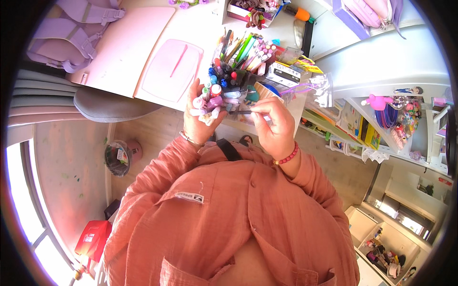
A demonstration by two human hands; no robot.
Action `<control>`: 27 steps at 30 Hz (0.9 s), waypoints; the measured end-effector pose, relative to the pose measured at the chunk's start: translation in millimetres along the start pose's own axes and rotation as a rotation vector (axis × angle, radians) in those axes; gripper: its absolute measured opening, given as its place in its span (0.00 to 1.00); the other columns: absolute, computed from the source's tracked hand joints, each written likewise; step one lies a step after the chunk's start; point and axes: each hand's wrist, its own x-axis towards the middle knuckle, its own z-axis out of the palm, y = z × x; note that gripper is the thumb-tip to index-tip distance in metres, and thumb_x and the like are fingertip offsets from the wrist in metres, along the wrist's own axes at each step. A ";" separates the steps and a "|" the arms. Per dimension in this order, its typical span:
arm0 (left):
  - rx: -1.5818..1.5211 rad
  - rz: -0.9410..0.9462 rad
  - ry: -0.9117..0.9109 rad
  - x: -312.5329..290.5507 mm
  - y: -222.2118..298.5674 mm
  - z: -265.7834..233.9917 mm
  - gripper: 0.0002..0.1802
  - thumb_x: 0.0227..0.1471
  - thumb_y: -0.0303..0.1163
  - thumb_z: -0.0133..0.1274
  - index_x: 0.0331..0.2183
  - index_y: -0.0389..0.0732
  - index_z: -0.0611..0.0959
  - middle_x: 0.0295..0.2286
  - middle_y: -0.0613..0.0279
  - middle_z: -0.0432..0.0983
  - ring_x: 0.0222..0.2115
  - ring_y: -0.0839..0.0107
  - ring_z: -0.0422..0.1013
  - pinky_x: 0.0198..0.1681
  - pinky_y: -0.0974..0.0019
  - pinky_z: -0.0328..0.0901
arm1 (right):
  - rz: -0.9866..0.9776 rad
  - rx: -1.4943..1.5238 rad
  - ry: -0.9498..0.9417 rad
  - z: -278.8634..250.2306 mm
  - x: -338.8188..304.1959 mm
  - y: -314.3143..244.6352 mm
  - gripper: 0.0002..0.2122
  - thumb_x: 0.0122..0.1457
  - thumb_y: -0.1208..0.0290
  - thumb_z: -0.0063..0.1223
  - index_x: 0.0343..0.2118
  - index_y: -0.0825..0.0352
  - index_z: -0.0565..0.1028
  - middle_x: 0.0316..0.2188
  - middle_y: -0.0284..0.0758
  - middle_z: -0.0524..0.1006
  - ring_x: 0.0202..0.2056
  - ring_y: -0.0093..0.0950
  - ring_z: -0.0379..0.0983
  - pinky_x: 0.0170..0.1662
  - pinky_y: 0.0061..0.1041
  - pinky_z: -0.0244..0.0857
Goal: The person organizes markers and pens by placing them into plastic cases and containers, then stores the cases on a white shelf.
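Observation:
My left hand point(196, 119) is wrapped round a bunch of pastel-capped pens point(215, 102) at the desk's near edge, their cap ends pointing up. To its right, my right hand point(275, 125) pinches a thin dark pen point(244, 112) between thumb and fingers, its far end reaching the bunch. Just beyond the bunch stand pens with black, blue and red caps point(224, 75). Behind these is a pen organizer packed with pencils point(232, 46) and pink-and-white markers point(260, 53). Where the bunch meets the organizer is partly hidden.
A pink mat point(172, 66) lies on the desk, left of the pens. Right of the organizer are a white box point(283, 75) and a clear zip bag point(318, 90). A grey chair point(112, 106) and a wastebasket point(117, 158) stand at left; shelves point(350, 117) at right.

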 end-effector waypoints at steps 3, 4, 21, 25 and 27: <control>-0.004 0.027 0.001 -0.4 -0.1 0.1 0.55 0.25 0.25 0.66 0.54 0.36 0.52 0.41 0.52 0.66 0.39 0.65 0.68 0.42 0.67 0.65 | -0.031 -0.045 -0.037 -1.6 0.7 2.2 0.06 0.44 0.84 0.51 0.25 0.67 0.70 0.23 0.36 0.70 0.24 0.33 0.69 0.26 0.25 0.64; -0.021 0.037 0.002 -0.2 -3.4 0.7 0.55 0.25 0.25 0.66 0.54 0.36 0.52 0.41 0.52 0.66 0.39 0.65 0.68 0.42 0.67 0.64 | -0.032 -0.072 -0.069 -0.2 0.5 3.2 0.06 0.44 0.84 0.51 0.25 0.66 0.70 0.23 0.36 0.70 0.24 0.34 0.69 0.26 0.26 0.63; 0.047 0.080 -0.067 -1.8 -6.2 3.0 0.58 0.23 0.27 0.68 0.54 0.34 0.51 0.43 0.51 0.67 0.43 0.64 0.66 0.46 0.67 0.62 | -0.047 -0.291 -0.255 30.3 -2.5 29.3 0.04 0.43 0.74 0.55 0.24 0.62 0.72 0.20 0.34 0.73 0.26 0.34 0.70 0.26 0.32 0.62; 0.139 0.142 -0.015 -2.7 2.5 6.1 0.49 0.25 0.27 0.67 0.49 0.34 0.56 0.40 0.53 0.68 0.41 0.64 0.66 0.43 0.66 0.62 | -0.086 -0.211 -0.273 28.5 -4.8 28.7 0.06 0.44 0.75 0.53 0.27 0.62 0.73 0.23 0.33 0.75 0.27 0.34 0.71 0.28 0.30 0.62; 0.158 0.189 0.023 1.1 10.1 9.3 0.29 0.27 0.30 0.64 0.36 0.37 0.69 0.34 0.56 0.69 0.35 0.61 0.65 0.38 0.63 0.61 | -0.084 -0.189 -0.265 24.1 -4.5 24.5 0.06 0.44 0.76 0.53 0.28 0.63 0.73 0.25 0.34 0.75 0.29 0.33 0.71 0.30 0.30 0.62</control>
